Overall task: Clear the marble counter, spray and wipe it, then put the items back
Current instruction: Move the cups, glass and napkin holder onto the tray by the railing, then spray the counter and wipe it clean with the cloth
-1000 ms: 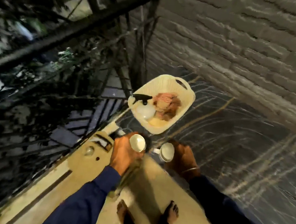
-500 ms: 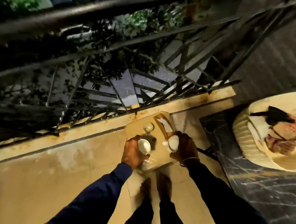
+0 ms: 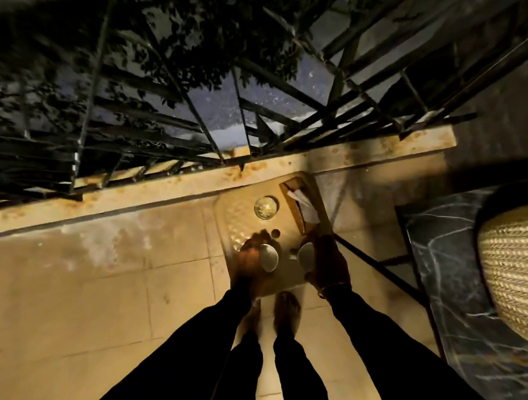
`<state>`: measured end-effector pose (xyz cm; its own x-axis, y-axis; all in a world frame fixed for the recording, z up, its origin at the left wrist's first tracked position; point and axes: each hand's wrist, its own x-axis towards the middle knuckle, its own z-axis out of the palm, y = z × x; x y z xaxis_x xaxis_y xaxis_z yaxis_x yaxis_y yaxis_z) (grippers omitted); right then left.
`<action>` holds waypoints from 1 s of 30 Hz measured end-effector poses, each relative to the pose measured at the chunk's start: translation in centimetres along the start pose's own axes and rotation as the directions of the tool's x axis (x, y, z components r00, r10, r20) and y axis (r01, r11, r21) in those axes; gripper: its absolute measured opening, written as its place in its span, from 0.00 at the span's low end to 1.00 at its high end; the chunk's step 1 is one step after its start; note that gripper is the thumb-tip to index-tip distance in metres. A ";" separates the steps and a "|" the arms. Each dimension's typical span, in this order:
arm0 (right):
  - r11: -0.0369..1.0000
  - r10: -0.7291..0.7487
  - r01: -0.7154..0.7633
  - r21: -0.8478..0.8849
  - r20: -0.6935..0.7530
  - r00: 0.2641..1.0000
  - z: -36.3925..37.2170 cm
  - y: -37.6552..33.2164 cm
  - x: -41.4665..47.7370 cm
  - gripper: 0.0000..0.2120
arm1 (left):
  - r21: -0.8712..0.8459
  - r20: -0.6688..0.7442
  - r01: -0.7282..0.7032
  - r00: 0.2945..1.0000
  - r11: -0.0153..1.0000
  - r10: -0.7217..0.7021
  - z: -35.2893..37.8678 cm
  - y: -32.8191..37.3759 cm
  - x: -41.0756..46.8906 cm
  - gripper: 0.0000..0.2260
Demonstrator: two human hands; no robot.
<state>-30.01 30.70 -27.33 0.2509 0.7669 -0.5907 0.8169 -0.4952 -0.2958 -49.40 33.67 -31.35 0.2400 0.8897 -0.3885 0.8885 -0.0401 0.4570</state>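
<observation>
We had our left hand [image 3: 248,265] with fingers curled round a white cup [image 3: 269,257], right hand [image 3: 328,265] round a second cup [image 3: 306,257]. The tray [image 3: 238,221] below held a glass [image 3: 266,207] and a napkin holder [image 3: 300,199].

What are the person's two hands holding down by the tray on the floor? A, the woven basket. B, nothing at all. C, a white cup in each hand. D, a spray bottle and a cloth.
C: the left hand grips the left cup and the right hand grips the right cup, both white, at the tray.
</observation>
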 end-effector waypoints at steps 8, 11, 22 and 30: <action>0.989 0.077 -0.075 0.131 -0.014 0.997 -0.2 0.1 -0.1 0.30 | -0.016 -0.042 -0.048 0.998 0.999 0.047 -1.0 2.1 0.3 0.24; 1.000 0.007 -0.007 0.014 0.050 0.999 -0.4 0.1 0.5 0.23 | 0.002 -0.029 -0.047 0.998 0.999 0.047 -0.6 1.7 0.5 0.26; 0.995 -0.059 0.029 -0.091 -0.348 0.936 -2.1 -2.7 -3.5 0.42 | 0.153 0.061 -0.150 0.988 0.977 0.142 -6.4 4.1 -2.1 0.51; 0.989 -0.031 0.105 0.107 -0.539 0.842 -9.1 -3.7 -12.3 0.29 | 0.029 -0.084 -0.349 0.933 0.937 0.350 -14.9 10.7 -7.9 0.42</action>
<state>-31.38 26.85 -12.17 0.4654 0.8812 -0.0835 0.7785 -0.4524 -0.4351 -47.62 32.99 -11.42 0.5019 0.8542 -0.1355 0.7601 -0.3609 0.5403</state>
